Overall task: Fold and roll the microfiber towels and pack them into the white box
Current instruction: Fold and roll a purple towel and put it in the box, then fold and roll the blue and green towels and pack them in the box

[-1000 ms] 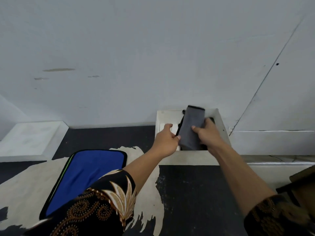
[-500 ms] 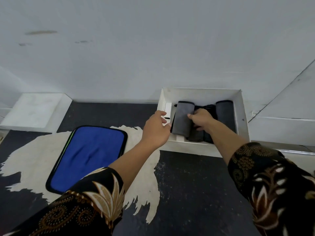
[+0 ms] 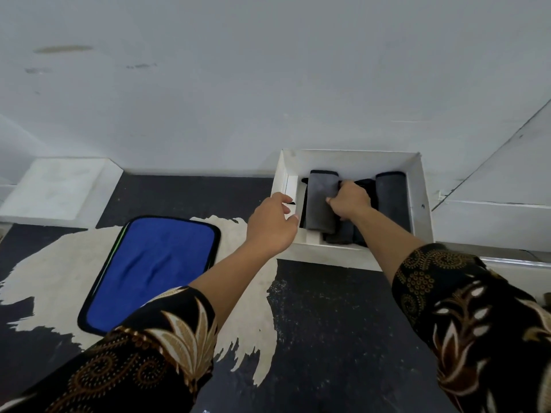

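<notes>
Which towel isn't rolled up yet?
The blue towel. It lies spread flat on the floor, left of the white box, while the grey towels sit rolled up inside that box.

White box (image 3: 423, 189) recorded. A grey towel (image 3: 320, 201), a black towel (image 3: 365, 186) and a charcoal towel (image 3: 390, 201) noted. Blue towel (image 3: 155, 272) edged black, one green stripe. Floor (image 3: 328, 323) black, patched cream. Sleeves (image 3: 155, 353) black, patterned with gold-brown leaves and scrolls.

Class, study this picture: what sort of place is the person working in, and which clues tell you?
Probably a bare indoor room, working at floor level: a scuffed grey-white painted wall, a worn black floor with pale patches, and a white cardboard box of rolled grey microfiber towels against the wall.
</notes>
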Available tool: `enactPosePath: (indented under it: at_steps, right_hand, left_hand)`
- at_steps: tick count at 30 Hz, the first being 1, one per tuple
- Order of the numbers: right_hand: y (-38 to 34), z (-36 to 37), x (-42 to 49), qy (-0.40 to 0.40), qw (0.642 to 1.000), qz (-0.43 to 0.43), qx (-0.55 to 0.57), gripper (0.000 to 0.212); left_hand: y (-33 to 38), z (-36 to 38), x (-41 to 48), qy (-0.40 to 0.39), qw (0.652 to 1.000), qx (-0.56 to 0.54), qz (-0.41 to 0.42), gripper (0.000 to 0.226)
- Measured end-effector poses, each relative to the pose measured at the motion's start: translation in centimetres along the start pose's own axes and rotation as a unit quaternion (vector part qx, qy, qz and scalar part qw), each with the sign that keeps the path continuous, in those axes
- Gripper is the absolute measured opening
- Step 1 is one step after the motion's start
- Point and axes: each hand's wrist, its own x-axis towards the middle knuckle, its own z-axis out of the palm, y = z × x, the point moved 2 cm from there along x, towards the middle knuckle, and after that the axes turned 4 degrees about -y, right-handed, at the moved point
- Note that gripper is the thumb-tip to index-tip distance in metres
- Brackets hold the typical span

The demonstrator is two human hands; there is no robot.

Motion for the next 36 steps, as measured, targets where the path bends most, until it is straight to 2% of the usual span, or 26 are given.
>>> enactPosePath:
  at_steps: [2, 9, 14, 19, 27, 33, 36]
  right_hand:
    - [0.0, -0.6, -0.9, 0.025, 1.0, -0.012, -0.005, 0.051]
    - [-1.6, -1.4, -8.3, 0.111, 0.992, -0.055, -0.001, 0.047]
    - [-4.3, 1.3, -15.2, 0.25, 0.964, -0.094, -0.021, 0.039]
    - [-8.1, 5.3, -21.5, 0.326, 0.94, -0.1, -0.025, 0.035]
    - [-14.1, 16.8, -26.7, 0.268, 0.96, -0.08, 0.006, 0.036]
    - [-16.0, 25.3, -28.6, 0.159, 0.985, -0.07, -0.018, 0.042]
    - [-15.8, 29.1, -29.0, 0.095, 0.992, -0.075, -0.042, 0.047]
  left_hand:
    - [-0.1, 0.0, 0.1, -0.004, 1.0, 0.006, 0.004, 0.036]
    - [-0.9, -0.5, -1.2, -0.007, 0.996, -0.053, 0.065, 0.033]
    - [-4.0, -2.1, -3.7, 0.04, 0.99, -0.056, 0.12, 0.03]
    - [-9.6, -5.8, -6.2, 0.021, 0.987, -0.035, 0.157, 0.037]
    - [-21.7, -12.2, -9.6, 0.002, 0.99, 0.006, 0.141, 0.049]
    - [-30.7, -13.6, -11.7, -0.039, 0.995, 0.077, 0.046, 0.059]
    - [-35.2, -13.0, -12.6, -0.085, 0.986, 0.141, -0.001, 0.067]
